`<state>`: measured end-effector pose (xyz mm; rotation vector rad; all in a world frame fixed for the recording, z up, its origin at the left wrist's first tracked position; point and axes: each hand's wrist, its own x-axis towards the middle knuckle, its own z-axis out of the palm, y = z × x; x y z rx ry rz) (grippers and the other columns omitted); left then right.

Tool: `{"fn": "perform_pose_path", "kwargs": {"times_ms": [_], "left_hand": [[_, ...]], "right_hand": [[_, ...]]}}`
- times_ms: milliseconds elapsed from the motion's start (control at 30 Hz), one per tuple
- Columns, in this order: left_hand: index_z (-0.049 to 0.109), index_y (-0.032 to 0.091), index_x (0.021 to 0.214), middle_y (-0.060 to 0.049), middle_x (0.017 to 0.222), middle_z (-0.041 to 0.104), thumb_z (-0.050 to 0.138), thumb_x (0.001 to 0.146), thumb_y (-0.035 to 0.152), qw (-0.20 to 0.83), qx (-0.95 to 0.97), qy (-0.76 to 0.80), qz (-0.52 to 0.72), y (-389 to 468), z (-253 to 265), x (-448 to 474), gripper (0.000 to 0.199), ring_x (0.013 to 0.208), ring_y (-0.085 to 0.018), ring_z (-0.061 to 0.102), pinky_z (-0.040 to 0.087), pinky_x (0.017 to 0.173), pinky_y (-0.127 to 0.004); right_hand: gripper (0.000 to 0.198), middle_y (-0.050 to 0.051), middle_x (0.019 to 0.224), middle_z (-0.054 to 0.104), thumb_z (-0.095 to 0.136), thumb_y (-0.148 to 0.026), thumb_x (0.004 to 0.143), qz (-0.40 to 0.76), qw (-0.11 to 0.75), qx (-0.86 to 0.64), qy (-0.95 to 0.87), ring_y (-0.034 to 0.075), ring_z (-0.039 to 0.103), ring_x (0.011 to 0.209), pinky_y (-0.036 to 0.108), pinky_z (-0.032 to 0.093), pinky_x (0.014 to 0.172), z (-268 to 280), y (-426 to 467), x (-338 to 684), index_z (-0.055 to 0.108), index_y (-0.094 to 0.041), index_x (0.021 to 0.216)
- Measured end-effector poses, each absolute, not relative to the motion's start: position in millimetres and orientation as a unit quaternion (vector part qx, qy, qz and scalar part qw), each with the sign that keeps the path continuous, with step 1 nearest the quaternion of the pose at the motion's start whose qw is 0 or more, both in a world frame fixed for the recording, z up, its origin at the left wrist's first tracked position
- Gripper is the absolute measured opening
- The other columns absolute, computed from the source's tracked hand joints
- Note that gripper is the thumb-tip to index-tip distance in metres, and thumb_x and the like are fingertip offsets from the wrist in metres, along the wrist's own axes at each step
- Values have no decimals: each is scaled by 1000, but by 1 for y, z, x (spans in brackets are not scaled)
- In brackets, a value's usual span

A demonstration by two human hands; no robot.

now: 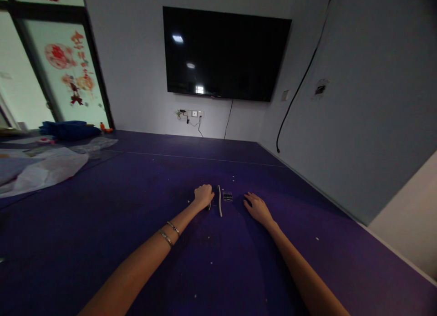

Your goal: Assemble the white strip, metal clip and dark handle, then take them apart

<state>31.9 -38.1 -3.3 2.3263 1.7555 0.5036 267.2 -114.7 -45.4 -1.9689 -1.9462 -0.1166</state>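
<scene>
My left hand (204, 196) is closed in a fist low over the purple surface. A small dark piece with a pale edge (209, 207) shows under its fingers; what it is I cannot make out. Just right of that fist lies a thin pale grey strip, like a short piece of cable (220, 202), with a dark bit by its upper end. Beside the strip sits a small dark, flat rectangular piece with light markings (227, 196). My right hand (258, 208) rests palm down to the right of it, fingers stretched out and holding nothing.
White specks dot the purple surface (164, 270). Crumpled clear plastic sheeting (51, 170) and a blue cloth bundle (71, 130) lie at the left. A black cable (300, 84) hangs down the right wall. A television (227, 54) is mounted above wall sockets (194, 114).
</scene>
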Motion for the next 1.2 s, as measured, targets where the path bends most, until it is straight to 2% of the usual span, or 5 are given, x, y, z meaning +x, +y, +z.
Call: {"fn": "perform_pose_path", "kwargs": {"times_ms": [200, 400, 700, 900, 1200], "left_hand": [[64, 13, 78, -16, 93, 65, 56, 76, 28, 191, 752, 590, 222, -34, 4, 29, 17, 99, -29, 60, 46, 81, -37], [59, 10, 75, -10, 72, 66, 45, 85, 33, 403, 704, 533, 242, -27, 18, 14, 29, 68, -19, 67, 52, 57, -26], [56, 10, 81, -9, 70, 68, 48, 83, 30, 626, 521, 498, 297, -29, 18, -9, 21, 50, -11, 61, 50, 51, -22], [54, 13, 76, -2, 58, 61, 40, 83, 28, 645, 478, 520, 290, -26, 13, -8, 22, 34, -5, 44, 34, 35, -16], [57, 10, 69, 2, 44, 47, 32, 87, 34, 621, 475, 571, 249, -22, 10, -8, 38, 29, -4, 34, 26, 32, -16]], "right_hand": [[46, 11, 132, 48, 34, -38, 88, -43, 182, -694, -695, 23, 40, 124, 36, 30, 101, -44, -115, 267, 54, -15, 122], [46, 11, 132, 48, 34, -38, 87, -37, 179, -698, -692, 23, 39, 125, 38, 30, 101, -44, -115, 268, 54, -16, 122], [46, 12, 132, 48, 35, -38, 87, -36, 181, -695, -695, 24, 39, 124, 38, 30, 101, -43, -115, 269, 54, -14, 122], [46, 11, 132, 47, 35, -38, 87, -32, 179, -696, -695, 23, 39, 125, 37, 30, 102, -42, -116, 269, 54, -15, 123], [46, 11, 132, 47, 35, -37, 87, -32, 185, -693, -696, 23, 39, 124, 38, 30, 102, -43, -116, 268, 53, -15, 123]]}}
